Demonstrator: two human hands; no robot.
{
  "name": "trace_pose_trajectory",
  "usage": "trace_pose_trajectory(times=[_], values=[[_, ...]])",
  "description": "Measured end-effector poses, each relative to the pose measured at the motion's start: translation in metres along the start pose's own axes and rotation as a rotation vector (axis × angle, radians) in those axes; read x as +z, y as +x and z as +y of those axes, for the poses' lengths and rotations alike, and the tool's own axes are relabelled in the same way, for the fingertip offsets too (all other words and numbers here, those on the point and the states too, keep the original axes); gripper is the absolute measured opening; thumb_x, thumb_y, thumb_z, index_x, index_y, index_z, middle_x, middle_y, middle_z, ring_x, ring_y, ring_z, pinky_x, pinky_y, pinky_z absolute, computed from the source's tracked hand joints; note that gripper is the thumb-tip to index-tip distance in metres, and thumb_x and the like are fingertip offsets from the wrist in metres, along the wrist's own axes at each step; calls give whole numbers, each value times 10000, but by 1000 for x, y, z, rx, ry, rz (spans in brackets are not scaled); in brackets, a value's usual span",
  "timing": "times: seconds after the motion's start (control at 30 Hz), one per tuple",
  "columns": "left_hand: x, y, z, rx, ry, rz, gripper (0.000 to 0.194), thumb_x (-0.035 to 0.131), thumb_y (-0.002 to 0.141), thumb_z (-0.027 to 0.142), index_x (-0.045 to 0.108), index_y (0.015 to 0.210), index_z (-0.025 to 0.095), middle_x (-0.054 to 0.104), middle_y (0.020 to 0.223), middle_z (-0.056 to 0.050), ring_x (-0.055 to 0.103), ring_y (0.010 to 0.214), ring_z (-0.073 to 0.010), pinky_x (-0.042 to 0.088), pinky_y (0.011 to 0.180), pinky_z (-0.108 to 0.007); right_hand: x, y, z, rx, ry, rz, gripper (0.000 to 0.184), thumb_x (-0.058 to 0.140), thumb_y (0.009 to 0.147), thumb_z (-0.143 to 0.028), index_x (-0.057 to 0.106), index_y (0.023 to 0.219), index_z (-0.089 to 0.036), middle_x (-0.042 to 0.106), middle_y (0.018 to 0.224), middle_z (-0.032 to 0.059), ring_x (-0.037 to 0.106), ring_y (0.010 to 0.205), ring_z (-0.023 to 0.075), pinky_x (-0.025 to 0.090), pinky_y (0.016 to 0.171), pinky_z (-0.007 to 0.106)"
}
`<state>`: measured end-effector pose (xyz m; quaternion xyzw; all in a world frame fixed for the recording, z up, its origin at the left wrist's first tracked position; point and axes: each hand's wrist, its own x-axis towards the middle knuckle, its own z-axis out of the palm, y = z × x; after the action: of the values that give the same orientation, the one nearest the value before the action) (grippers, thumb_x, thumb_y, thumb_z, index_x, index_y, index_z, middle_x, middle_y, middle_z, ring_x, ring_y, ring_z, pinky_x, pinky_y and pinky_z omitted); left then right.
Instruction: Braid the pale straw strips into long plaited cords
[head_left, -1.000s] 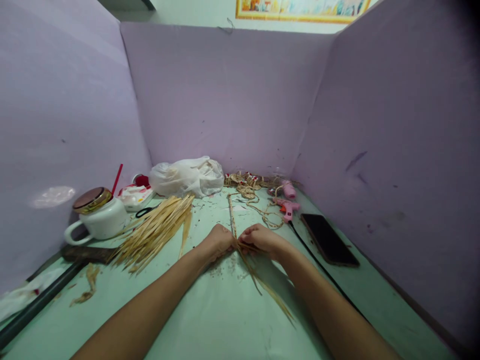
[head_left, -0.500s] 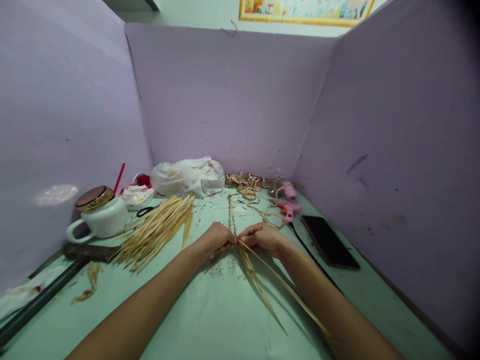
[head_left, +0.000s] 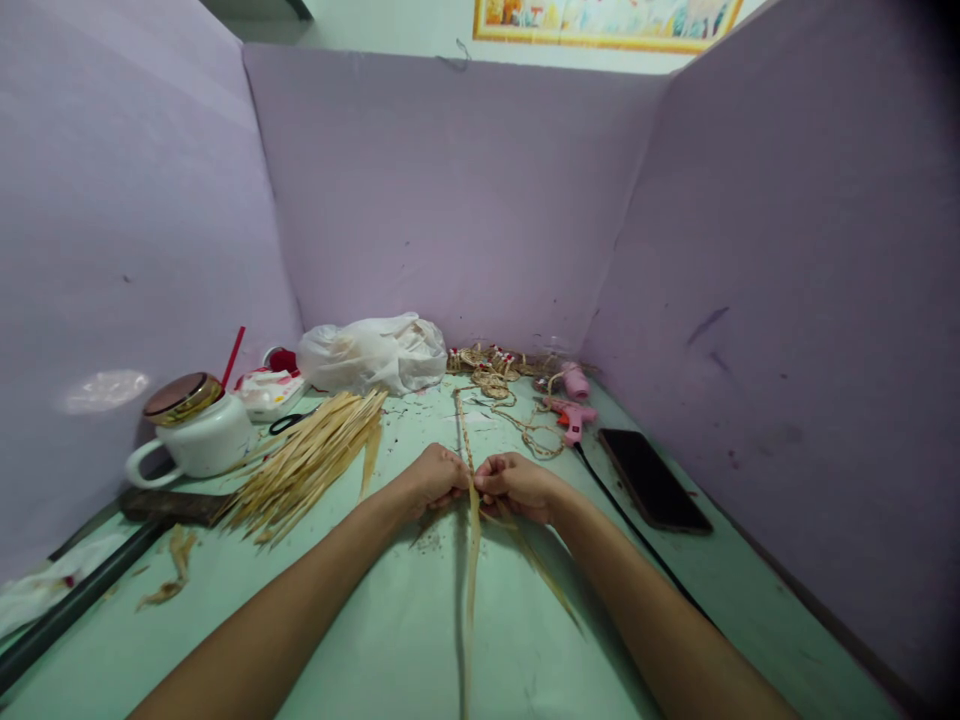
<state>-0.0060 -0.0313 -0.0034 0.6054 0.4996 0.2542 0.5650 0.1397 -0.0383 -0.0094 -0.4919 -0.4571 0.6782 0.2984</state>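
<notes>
A thin straw braid [head_left: 464, 425] runs away from me over the green tabletop, its near end pinched between my two hands. My left hand [head_left: 439, 474] is closed on the braid from the left. From the right, my right hand [head_left: 517, 484] is closed on the strands at the same spot. One long loose straw strand [head_left: 472, 590] hangs straight toward me, and other loose strands [head_left: 544, 570] slant out below my right hand. The fingertips partly hide the point where the strands cross.
Left lie a bundle of dry straw strips [head_left: 315, 460], black-handled scissors [head_left: 285, 424], a white mug [head_left: 206, 440] and a hammer [head_left: 180, 507]. A white plastic bag [head_left: 375, 353] and coiled braids [head_left: 491, 372] are behind. Right are a pink glue gun [head_left: 574, 416] and a phone [head_left: 652, 480].
The long loose strand has swung from slanting right across my right forearm to hanging straight toward me. My right fingers have shifted slightly at the braid; my left hand stays nearly still.
</notes>
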Motion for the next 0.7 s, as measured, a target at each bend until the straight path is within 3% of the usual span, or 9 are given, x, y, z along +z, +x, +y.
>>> trace_pose_trajectory(times=[0.17, 0.3, 0.43, 0.5, 0.7], values=[[-6, 1, -1, 44, -2, -92, 114, 480, 559, 208, 444, 468, 148, 388, 389, 44, 276, 283, -34, 139, 305, -181, 0, 0, 0, -39, -75, 69, 111, 586, 626, -113, 490, 577, -137, 457, 374, -60, 389, 322, 39, 332, 380, 161], [-6, 2, -4, 59, -21, -55, 117, 534, 538, 205, 477, 464, 134, 353, 352, 60, 243, 282, -21, 137, 310, -179, 1, 0, 0, -78, -157, 132, 125, 596, 604, -99, 492, 541, -129, 442, 352, -60, 317, 300, 18, 194, 326, 149], [-6, 5, -6, 4, -48, -21, 99, 567, 520, 208, 519, 505, 122, 373, 348, 58, 252, 285, -24, 143, 315, -183, 0, 4, 3, -69, -121, 110, 93, 592, 597, -84, 518, 556, -121, 436, 360, -63, 293, 301, 15, 142, 314, 152], [-7, 6, -7, -5, -58, -20, 102, 579, 511, 209, 530, 527, 121, 378, 345, 60, 258, 284, -24, 153, 318, -181, -2, 5, 4, -49, -55, 87, 81, 566, 608, -61, 523, 570, -118, 461, 392, -54, 321, 309, 17, 156, 309, 144], [-10, 5, -5, 9, -43, -42, 132, 600, 500, 227, 548, 555, 119, 395, 339, 51, 298, 274, -43, 145, 306, -180, -1, 3, 0, 63, 160, 24, 152, 480, 652, 11, 494, 580, -122, 512, 427, -22, 455, 362, 39, 363, 402, 126]])
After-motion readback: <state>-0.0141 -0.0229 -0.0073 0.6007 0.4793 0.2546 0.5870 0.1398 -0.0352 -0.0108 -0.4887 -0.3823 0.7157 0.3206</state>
